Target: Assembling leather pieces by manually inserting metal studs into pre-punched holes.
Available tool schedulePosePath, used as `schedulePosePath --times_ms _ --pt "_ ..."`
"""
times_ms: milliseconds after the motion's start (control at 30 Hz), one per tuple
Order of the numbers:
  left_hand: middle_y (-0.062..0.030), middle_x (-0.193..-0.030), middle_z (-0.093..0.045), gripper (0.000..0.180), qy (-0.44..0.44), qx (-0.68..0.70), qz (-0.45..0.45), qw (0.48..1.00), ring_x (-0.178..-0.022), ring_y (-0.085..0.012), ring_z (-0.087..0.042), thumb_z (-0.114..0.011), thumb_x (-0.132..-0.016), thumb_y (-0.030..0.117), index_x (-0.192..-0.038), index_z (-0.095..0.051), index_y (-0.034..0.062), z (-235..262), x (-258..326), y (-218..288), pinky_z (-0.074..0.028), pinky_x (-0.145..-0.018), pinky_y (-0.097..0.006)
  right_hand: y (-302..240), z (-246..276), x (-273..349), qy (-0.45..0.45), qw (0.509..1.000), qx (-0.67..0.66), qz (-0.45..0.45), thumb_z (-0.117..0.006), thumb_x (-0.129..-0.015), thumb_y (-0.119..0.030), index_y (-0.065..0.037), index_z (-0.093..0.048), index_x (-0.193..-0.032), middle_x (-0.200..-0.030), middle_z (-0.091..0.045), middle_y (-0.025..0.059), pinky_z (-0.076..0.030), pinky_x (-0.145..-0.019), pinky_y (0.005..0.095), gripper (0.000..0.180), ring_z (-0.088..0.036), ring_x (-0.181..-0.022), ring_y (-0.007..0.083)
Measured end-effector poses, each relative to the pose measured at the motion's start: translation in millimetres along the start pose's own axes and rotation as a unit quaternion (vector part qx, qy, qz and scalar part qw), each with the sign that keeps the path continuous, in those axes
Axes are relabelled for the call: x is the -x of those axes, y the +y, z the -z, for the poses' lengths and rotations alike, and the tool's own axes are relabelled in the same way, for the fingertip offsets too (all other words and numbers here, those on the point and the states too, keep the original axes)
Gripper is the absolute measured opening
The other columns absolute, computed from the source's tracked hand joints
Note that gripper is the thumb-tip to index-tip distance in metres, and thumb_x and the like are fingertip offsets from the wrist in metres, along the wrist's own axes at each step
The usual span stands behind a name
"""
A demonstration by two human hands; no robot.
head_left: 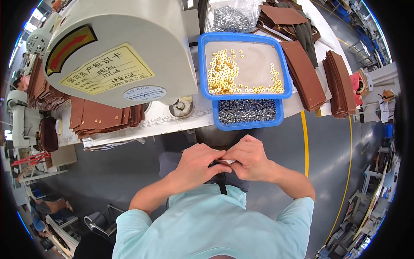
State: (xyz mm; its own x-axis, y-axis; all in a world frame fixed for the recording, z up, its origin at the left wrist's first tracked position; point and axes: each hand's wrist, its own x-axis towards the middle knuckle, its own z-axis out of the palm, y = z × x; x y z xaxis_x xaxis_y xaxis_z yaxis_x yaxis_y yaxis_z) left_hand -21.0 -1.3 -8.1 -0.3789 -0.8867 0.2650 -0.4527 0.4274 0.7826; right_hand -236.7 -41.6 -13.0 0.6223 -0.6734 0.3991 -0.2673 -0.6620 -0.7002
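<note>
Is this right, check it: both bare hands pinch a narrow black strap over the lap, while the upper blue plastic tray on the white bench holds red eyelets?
Not quite. In the head view the upper blue plastic tray holds gold-coloured metal eyelets, not red ones. The rest stands: the left hand and right hand pinch the narrow black strap over the lap, below the white bench.

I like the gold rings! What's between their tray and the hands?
In the head view, a smaller blue tray of dark silvery bits sits between the gold-ring tray and both hands.
</note>
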Motion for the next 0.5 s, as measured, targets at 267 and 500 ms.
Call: schedulePosePath --times_ms 267,500 --pt "-0.0107 -0.098 -0.074 0.056 -0.018 0.044 0.152 0.987 -0.084 -0.0278 -0.072 -0.078 -0.086 0.010 -0.139 -0.059 0.0105 11 -3 4 -0.058 -0.075 -0.038 7 45 -50 -0.186 0.962 -0.130 -0.151 -0.091 -0.073 -0.020 -0.003 -0.078 -0.102 -0.089 -0.075 0.0084 -0.055 -0.072 0.0333 0.036 -0.072 -0.077 0.0195" --pt "-0.0097 -0.118 -0.071 0.047 -0.004 -0.014 0.091 0.996 -0.096 -0.0301 -0.071 -0.067 -0.090 0.002 -0.136 -0.063 0.0142 33 -10 16 -0.059 -0.078 -0.040 106 67 -110 -0.037 0.967 0.166 -0.187 -0.079 -0.079 -0.006 -0.002 -0.079 -0.093 -0.089 -0.075 0.0159 -0.057 -0.072 0.0375 0.015 -0.073 -0.077 0.0282"
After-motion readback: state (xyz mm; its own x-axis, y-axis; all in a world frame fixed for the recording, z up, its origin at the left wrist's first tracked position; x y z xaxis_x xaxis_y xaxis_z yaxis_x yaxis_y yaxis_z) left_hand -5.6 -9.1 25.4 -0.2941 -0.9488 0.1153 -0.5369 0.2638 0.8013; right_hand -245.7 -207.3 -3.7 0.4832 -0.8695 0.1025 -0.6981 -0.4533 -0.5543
